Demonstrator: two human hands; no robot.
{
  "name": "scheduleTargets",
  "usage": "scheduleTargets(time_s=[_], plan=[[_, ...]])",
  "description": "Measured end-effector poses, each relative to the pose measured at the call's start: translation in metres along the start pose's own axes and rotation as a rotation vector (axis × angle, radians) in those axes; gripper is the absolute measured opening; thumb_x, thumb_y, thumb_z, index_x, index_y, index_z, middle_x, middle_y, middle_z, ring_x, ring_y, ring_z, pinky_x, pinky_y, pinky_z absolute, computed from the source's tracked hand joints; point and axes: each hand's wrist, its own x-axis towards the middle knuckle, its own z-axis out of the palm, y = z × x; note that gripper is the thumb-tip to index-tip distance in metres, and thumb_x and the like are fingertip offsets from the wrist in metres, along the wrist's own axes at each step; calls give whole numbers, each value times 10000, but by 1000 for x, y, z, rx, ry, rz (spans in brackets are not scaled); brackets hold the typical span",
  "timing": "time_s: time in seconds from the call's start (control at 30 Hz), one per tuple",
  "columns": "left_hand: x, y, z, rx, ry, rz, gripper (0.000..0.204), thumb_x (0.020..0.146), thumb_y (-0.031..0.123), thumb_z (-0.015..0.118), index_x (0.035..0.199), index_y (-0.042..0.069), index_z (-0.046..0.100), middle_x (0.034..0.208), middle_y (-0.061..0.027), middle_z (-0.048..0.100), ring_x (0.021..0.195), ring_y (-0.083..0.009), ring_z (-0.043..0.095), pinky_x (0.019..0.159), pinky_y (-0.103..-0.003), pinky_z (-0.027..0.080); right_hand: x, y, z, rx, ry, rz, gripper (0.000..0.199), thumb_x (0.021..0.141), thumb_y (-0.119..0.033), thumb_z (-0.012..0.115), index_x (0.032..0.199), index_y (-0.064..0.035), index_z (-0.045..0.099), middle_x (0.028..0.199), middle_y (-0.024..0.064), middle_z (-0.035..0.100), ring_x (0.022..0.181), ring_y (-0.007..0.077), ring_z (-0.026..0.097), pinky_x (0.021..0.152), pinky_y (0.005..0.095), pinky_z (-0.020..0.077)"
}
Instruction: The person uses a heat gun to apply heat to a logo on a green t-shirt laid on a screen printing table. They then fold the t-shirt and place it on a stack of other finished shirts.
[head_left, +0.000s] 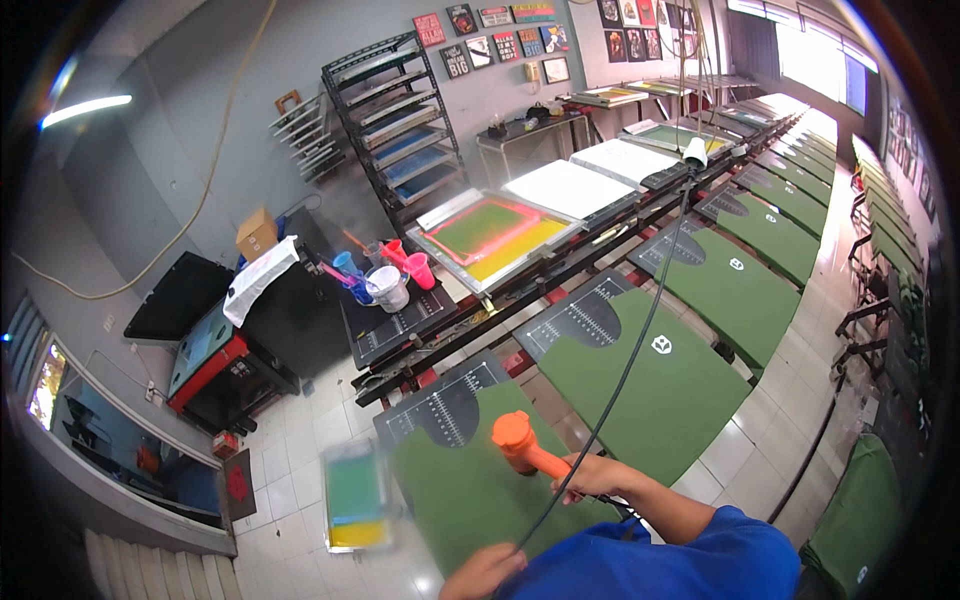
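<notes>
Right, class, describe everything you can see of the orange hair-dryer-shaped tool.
The orange tool looks like hard plastic, with a rounded head, a straight handle and a darker nozzle underneath. The person's right hand grips the handle. It is held over the green cloth, nozzle pointing down; whether they touch is unclear. Whether it is switched on cannot be told.

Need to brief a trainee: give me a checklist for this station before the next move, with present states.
1. Right hand gripping the orange tool: ok.
2. Orange tool switched off: cannot tell; no switch position shows.
3. Nearest green fabric lying flat on its dark board: ok, as far as it shows.
4. Left hand free of the black cable: cannot tell; the cable runs down right beside it.
5. White bucket standing upright: ok.
</notes>
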Motion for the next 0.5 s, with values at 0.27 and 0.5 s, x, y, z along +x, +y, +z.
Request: scheduleTargets(time_s=[0.27, 0.5], plan=[[-11, 20, 45, -118, 144, 98, 290, 964, 329, 543, 948, 52, 627, 808, -19, 589, 778, -114, 517, 706, -289, 440, 14, 0, 9, 8, -6, -81, 290, 886, -260, 632, 995, 6, 590, 763, 36, 629, 621, 124, 624, 549, 273, 492], [-14, 42, 75, -247, 131, -19, 275, 958, 295, 538, 838, 54, 595, 780, -5, 549, 756, -118, 497, 688, -284, 419, 33, 9, 20, 656, -112, -120, 418, 957, -306, 600, 1208, 11, 496, 970, 51, 597, 734, 94, 622, 643, 257, 552]])
